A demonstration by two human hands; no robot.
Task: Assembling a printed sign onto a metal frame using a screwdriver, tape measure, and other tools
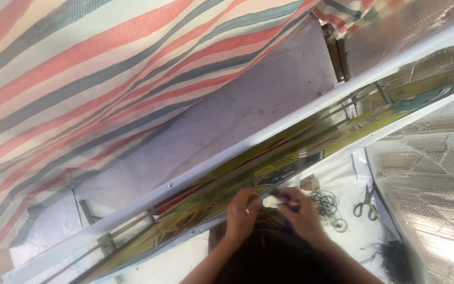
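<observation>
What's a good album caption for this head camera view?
Both hands, left and right, work at a colourful white-framed panel; scissors lie nearby.

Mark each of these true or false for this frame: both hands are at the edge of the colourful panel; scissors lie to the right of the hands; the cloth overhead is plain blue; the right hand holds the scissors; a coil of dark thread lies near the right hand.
1. Both the left hand and right hand are at the edge of the colourful panel. True.
2. Scissors lie to the right of the hands. True.
3. The striped cloth overhead is plain blue. False: it has red, grey-blue and cream stripes.
4. The right hand holds the scissors. False: they lie apart on the white surface.
5. A coil of dark thread lies near the right hand. True.
</observation>
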